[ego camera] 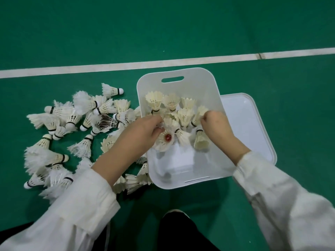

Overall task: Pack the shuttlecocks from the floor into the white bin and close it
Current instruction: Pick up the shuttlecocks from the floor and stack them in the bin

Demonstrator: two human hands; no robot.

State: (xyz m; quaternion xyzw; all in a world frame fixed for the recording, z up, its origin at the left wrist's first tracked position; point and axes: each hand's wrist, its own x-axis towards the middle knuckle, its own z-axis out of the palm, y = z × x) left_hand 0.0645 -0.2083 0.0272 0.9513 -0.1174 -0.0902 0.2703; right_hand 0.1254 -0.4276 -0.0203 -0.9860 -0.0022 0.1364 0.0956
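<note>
An open white bin [203, 84] stands on the green floor and holds several cream shuttlecocks [171, 102] along its far side. My left hand [139, 134] reaches over the bin's left rim and pinches a shuttlecock with a red mark [165, 140] by its feathers. Inside the bin at the right, my right hand [216, 124] pinches another shuttlecock [198, 114]. A pile of white feather shuttlecocks [72, 124] lies on the floor left of the bin. The bin's white lid [253, 124] lies flat to the right, partly under the bin.
A white court line [126, 65] crosses the floor beyond the bin. More shuttlecocks [134, 180] lie by the bin's near left corner, under my left forearm. My dark trousers [181, 232] and a shoe tip [175, 213] show at the bottom edge.
</note>
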